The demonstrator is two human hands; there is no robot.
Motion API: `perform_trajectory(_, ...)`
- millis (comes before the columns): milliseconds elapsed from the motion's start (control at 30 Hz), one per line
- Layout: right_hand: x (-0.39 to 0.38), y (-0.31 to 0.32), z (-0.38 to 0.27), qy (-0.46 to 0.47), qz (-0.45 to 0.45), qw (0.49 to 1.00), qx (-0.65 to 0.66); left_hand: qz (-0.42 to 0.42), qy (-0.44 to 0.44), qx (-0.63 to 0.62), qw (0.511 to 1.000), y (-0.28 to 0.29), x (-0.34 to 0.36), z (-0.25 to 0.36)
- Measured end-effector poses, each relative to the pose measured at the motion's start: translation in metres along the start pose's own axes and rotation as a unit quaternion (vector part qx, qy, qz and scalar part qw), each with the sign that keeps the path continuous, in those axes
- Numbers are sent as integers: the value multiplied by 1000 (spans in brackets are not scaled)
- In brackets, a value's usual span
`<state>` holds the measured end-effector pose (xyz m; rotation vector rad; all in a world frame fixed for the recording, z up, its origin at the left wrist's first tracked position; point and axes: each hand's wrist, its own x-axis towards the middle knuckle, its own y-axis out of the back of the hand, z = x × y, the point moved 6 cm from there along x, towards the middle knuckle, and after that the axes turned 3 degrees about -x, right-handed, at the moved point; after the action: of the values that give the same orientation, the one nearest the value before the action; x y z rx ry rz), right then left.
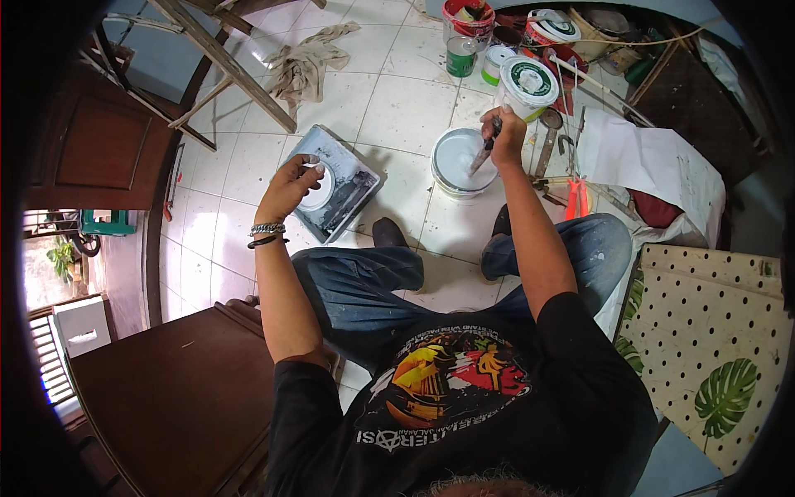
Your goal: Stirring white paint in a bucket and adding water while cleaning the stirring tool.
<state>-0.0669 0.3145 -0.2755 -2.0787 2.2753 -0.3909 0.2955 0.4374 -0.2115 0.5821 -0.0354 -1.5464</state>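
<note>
Near the tiled floor's [397, 108] upper left edge, a wooden frame [228, 66] is set close to a crumpled cloth [306, 62]. Toward the tray's [370, 176] left edge, a white round container [315, 199] is pinched in the grip of the left hand [290, 184]. A dark-handled tool [484, 156] is clasped by the right hand [507, 137], tip dipped in a paint bucket [454, 192], crowded by a lidded tub [530, 81]; farther right, a white sheet [646, 157] is spread.

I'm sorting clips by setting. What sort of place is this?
Probably a room in a home, set up for painting: a stained tray, an open white bucket and a brown panelled door.
</note>
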Motion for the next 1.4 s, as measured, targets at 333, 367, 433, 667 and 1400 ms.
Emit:
perform_trajectory(333, 32, -2, -38, 81, 41, 995, 51, -13, 5, 26, 1000, 2, -2, -4)
perform_trajectory(367, 32, -1, -37, 87, 42, 995, 33, -15, 5, 22, 1000, 2, -2, -5)
perform_trajectory(433, 27, 3, -28, 74, 22, 997, 2, -16, 6, 17, 1000, 2, -2, -5)
perform_trajectory(667, -1, -1, -4, 13, 0, 1000, -2, -3, 4, 4, 1000, 2, 0, -4)
perform_trajectory(1400, 13, -5, -43, -4, 7, 995, 101, 0, -4, 23, 1000, 2, -2, -2)
